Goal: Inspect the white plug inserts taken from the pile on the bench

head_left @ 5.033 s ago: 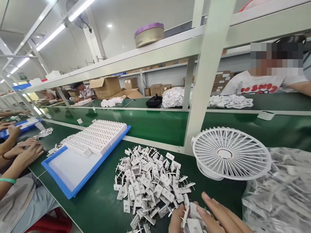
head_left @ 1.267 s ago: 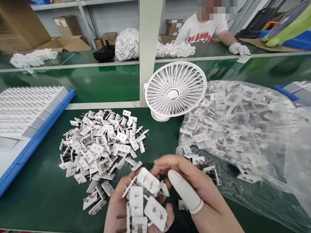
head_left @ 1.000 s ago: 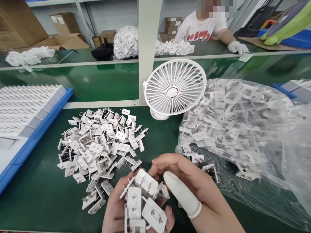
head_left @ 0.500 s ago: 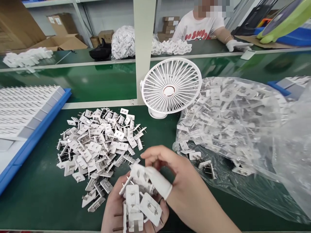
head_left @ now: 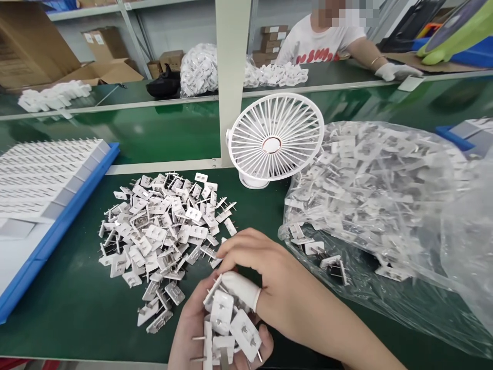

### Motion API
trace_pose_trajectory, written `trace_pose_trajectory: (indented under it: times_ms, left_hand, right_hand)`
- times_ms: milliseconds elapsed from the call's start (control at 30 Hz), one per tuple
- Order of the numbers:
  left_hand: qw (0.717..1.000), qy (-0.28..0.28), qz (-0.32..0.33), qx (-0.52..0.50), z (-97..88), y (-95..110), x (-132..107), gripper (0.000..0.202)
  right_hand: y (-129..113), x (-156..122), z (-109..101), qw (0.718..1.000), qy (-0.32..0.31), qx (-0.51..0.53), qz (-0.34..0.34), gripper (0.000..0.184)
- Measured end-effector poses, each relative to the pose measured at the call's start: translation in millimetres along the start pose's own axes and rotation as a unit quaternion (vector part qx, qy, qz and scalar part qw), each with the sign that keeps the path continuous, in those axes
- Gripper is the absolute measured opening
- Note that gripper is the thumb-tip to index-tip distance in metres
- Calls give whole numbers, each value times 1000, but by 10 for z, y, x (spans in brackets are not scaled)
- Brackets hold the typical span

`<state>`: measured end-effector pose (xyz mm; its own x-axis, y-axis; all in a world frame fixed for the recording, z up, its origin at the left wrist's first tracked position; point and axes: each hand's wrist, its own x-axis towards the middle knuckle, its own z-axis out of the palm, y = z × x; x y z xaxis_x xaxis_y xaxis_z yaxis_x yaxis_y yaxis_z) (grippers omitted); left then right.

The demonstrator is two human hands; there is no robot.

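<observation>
My left hand (head_left: 192, 318), palm up at the bottom middle, cups several white plug faceplates (head_left: 245, 335) with metal pins sticking out. My right hand (head_left: 265, 272) bends over them from the right, a white finger cot (head_left: 242, 290) covering its thumb. That thumb presses in among the plug pieces, and the fingers curl round behind them; which piece it grips is hidden. Just beyond my hands, a heap of similar plug faceplates (head_left: 156, 234) lies loose on the green tabletop (head_left: 96, 324).
At left is a blue tray (head_left: 73, 213) holding pinned rows of plug parts (head_left: 46, 174). A white fan (head_left: 271, 145) stands behind the heap. To the right lies a clear plastic bag (head_left: 370, 180) of plug pieces. Across the bench, a person's gloved hand (head_left: 396, 72) rests by a flat white piece.
My right hand has come down closer to my left, its thumb deeper among the plug pieces. The whole view has shifted slightly. The other person's gloved hand has moved right.
</observation>
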<state>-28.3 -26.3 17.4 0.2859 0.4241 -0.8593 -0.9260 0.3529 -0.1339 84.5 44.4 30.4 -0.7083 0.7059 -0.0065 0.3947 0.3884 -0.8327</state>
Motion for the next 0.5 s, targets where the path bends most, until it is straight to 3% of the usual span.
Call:
trace_pose_trajectory:
  times_ms: [133,233,333,500]
  left_hand:
    - [1000,2,-2,6,2,-57,23,21]
    - [1000,-7,30,-2,30,-76,-4,17]
    - [999,-5,42,7,94,-81,-70,22]
    - [999,-12,33,28,122,-78,-101,26]
  right_hand:
    - [38,9,52,981,67,142,118,16]
    - [43,-3,56,925,65,316,199,10]
    - [31,-30,39,884,60,407,223,4]
    - [32,-64,24,871,75,429,228,11]
